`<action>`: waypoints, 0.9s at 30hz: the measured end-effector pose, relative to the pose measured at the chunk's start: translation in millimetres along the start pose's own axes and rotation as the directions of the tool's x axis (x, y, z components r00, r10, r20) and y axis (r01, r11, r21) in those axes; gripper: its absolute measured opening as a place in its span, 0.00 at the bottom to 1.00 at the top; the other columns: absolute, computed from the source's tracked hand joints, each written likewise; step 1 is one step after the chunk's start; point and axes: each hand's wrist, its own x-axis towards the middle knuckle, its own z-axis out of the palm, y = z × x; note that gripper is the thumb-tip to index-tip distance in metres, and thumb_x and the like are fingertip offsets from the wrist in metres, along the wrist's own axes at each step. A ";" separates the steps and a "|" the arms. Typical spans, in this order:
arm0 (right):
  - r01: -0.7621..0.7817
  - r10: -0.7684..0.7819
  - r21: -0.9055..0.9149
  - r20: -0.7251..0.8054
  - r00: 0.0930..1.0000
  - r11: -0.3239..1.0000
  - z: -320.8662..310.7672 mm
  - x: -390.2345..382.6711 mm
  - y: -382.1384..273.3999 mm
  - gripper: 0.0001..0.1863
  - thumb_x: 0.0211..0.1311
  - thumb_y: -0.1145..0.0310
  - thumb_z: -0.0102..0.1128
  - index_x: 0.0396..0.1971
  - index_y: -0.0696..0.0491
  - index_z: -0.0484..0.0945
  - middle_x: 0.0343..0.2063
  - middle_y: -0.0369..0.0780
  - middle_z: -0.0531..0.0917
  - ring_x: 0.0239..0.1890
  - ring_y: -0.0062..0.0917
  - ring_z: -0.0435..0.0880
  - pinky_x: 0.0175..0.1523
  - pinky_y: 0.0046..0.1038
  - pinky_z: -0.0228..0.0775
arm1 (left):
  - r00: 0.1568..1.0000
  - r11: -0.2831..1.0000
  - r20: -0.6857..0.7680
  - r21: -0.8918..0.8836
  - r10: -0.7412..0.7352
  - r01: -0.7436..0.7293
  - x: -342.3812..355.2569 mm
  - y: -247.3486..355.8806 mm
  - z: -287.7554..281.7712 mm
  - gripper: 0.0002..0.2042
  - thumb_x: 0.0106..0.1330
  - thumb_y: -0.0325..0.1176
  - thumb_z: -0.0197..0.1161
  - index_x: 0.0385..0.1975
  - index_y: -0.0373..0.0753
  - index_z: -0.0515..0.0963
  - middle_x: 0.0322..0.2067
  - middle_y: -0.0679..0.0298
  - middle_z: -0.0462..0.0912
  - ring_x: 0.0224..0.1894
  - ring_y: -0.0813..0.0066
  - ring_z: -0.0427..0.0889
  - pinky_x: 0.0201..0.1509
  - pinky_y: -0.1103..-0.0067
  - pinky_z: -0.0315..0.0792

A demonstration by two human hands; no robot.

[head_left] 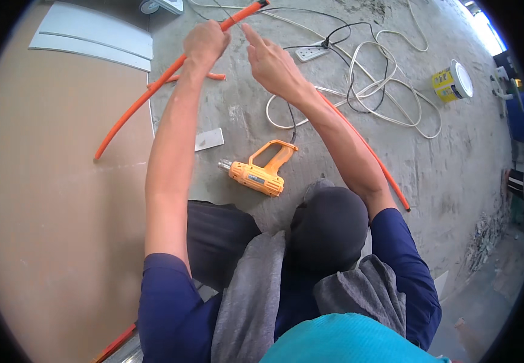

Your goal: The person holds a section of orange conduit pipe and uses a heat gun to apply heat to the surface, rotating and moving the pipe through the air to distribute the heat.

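Observation:
My left hand [206,43] grips a long orange tube [121,127] whose upper end reaches the top of the view. To its right, my right hand [269,63] has its fingers bent around what looks like a thin grey rod [235,18], which crosses the tube; the grip is partly hidden. A shorter orange tube [210,76] lies beyond my left wrist. Another orange tube [389,176] runs beside and behind my right forearm. A yellow heat gun [256,175] rests on the concrete floor between my arms, with a small white offcut [208,139] near it.
A large tan board [56,206] covers the left side, topped by white panels [92,33]. Tangled white and black cables [419,121] and a power strip [311,53] lie ahead. A yellow-and-white bucket [452,81] stands at the right; dark objects [517,115] line the right edge.

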 end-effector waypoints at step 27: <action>-0.184 0.201 -0.112 0.157 0.967 0.976 9.7 43.2 -50.5 0.19 0.75 0.64 0.50 0.60 0.57 0.73 0.39 0.60 0.84 0.42 0.59 0.83 0.49 0.53 0.72 | 0.996 0.984 -0.072 -0.173 -0.052 0.039 32.9 -51.4 21.5 0.17 0.62 0.47 0.65 0.31 0.37 0.88 0.33 0.45 0.88 0.40 0.48 0.88 0.46 0.58 0.81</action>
